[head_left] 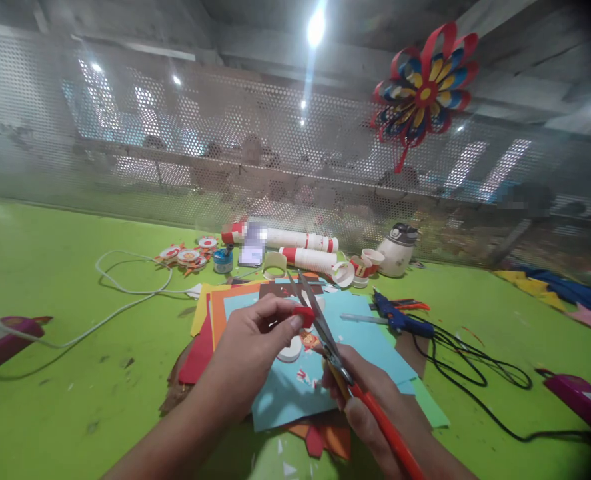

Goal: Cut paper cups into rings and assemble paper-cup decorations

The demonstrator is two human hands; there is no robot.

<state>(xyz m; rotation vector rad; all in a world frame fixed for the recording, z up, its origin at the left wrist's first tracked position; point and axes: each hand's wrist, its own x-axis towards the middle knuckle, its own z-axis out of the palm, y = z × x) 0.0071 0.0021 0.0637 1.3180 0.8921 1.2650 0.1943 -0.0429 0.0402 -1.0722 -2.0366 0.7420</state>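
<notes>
My left hand (255, 347) pinches a small red paper piece (304, 315) between thumb and fingers, over a stack of coloured paper sheets (295, 387). My right hand (375, 407) grips orange-handled scissors (325, 333); their blades stand open and point up and away, right beside the red piece. A white paper cup piece (291, 350) lies on the blue sheet under my left hand.
On the green table (65, 280): a blue glue gun (400, 321) with black cord to the right, stacked paper cups (305, 250), a tape roll (275, 265), a white cable (125, 287), purple objects at both edges. A paper flower (425, 87) hangs on the perforated screen.
</notes>
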